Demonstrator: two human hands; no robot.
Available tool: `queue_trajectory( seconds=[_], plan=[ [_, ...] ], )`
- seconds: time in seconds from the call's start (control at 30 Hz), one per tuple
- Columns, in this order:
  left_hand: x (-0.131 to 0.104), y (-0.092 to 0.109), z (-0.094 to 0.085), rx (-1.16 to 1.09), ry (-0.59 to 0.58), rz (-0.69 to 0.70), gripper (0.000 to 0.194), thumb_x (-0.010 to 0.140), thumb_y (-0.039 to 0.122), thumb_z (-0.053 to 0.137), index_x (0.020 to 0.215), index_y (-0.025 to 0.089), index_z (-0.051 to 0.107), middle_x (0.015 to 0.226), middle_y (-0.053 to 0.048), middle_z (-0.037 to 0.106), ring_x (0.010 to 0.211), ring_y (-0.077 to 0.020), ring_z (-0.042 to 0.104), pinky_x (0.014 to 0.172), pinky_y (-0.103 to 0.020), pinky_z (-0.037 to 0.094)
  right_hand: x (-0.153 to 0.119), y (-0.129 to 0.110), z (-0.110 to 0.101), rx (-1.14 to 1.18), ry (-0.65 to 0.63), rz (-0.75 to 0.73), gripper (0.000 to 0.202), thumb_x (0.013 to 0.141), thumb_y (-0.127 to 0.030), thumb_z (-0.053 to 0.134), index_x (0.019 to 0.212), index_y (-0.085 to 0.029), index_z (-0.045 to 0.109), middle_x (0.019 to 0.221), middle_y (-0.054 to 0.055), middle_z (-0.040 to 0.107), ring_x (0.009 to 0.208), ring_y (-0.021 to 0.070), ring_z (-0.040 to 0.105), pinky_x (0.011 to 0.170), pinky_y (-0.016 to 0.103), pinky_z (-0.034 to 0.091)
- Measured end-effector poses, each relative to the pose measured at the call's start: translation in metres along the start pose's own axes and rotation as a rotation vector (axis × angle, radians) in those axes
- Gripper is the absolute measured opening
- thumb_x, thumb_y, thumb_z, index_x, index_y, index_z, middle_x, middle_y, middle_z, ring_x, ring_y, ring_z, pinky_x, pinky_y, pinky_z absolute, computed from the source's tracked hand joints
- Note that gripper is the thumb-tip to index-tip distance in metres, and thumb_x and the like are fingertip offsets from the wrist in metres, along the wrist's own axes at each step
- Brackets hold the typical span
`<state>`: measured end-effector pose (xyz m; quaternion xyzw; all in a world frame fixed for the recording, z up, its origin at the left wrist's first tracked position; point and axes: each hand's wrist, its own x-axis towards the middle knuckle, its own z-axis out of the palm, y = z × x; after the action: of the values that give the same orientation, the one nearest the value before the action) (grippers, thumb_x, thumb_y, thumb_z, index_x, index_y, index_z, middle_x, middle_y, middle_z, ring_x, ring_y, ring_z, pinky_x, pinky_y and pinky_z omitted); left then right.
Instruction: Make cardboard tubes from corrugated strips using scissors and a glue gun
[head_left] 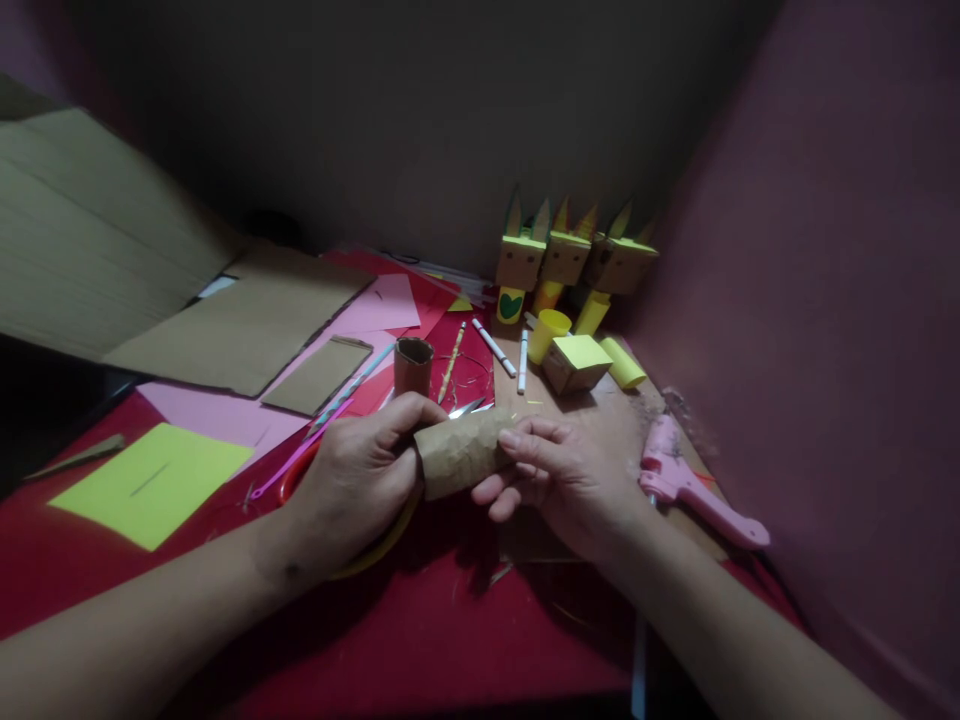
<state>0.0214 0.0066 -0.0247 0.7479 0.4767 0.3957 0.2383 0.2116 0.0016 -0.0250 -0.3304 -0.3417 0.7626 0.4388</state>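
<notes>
The creased brown tube (461, 455) is held above the red worktop (420, 645): the left hand (360, 470) grips one end, the right hand (566, 470) pinches the other between thumb and fingers. Light, even pressure should keep it round, away from the pink glue gun (697, 496).

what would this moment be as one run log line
left hand: holding brown tube; right hand: pinching its right end; nearby: pink glue gun, yellow-topped box

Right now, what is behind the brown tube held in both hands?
Beyond the brown tube, an upright cardboard cylinder and part of a metal blade show, with a pencil farther back. What the tube, left hand and right hand cover is hidden.
</notes>
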Motion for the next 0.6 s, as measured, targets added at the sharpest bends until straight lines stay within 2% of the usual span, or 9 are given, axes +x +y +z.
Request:
queue_trajectory(
  seconds=[0.17, 0.3, 0.43, 0.5, 0.6],
  plan=[
    [0.000, 0.003, -0.001, 0.068, -0.004, -0.016, 0.023, 0.077, 0.014, 0.045, 0.083, 0.023, 0.065, 0.067, 0.012, 0.062, 0.058, -0.0061, 0.055, 0.056, -0.015, 0.042, 0.001, 0.002, -0.001, 0.012, 0.045, 0.004, 0.022, 0.068, -0.023, 0.079, 0.068, -0.013, 0.059, 0.058, 0.004, 0.069, 0.055, 0.0173, 0.071, 0.050, 0.020, 0.058],
    [0.002, 0.004, -0.002, 0.038, -0.026, -0.012, 0.020, 0.077, 0.013, 0.048, 0.082, 0.022, 0.064, 0.068, 0.009, 0.064, 0.060, -0.0083, 0.057, 0.055, -0.016, 0.043, 0.001, 0.001, 0.000, -0.004, 0.065, 0.001, 0.022, 0.066, -0.023, 0.079, 0.069, -0.011, 0.062, 0.060, 0.004, 0.069, 0.054, 0.0166, 0.071, 0.050, 0.020, 0.058],
    [0.005, 0.007, -0.002, -0.060, -0.078, -0.074, 0.015, 0.078, 0.013, 0.051, 0.083, 0.018, 0.064, 0.072, 0.002, 0.067, 0.063, -0.0115, 0.058, 0.058, -0.019, 0.045, 0.000, 0.000, 0.001, -0.013, 0.074, -0.010, 0.019, 0.067, -0.023, 0.077, 0.071, -0.010, 0.064, 0.062, 0.005, 0.069, 0.053, 0.0154, 0.070, 0.050, 0.020, 0.058],
    [0.006, 0.009, -0.003, -0.158, -0.082, -0.121, 0.016, 0.078, 0.015, 0.054, 0.091, 0.017, 0.063, 0.076, 0.000, 0.066, 0.064, -0.0127, 0.058, 0.057, -0.020, 0.046, 0.000, -0.002, 0.000, -0.006, 0.087, -0.021, 0.019, 0.068, -0.022, 0.077, 0.072, -0.009, 0.065, 0.064, 0.005, 0.070, 0.053, 0.0150, 0.070, 0.049, 0.018, 0.057],
    [0.006, 0.014, -0.005, -0.307, 0.013, -0.164, 0.022, 0.079, 0.023, 0.059, 0.100, 0.018, 0.058, 0.079, 0.000, 0.063, 0.064, -0.0125, 0.057, 0.055, -0.020, 0.046, 0.001, -0.006, -0.002, 0.040, 0.145, -0.078, 0.018, 0.066, -0.020, 0.079, 0.069, -0.011, 0.064, 0.061, 0.002, 0.066, 0.052, 0.0147, 0.069, 0.047, 0.017, 0.056]
  ],
)
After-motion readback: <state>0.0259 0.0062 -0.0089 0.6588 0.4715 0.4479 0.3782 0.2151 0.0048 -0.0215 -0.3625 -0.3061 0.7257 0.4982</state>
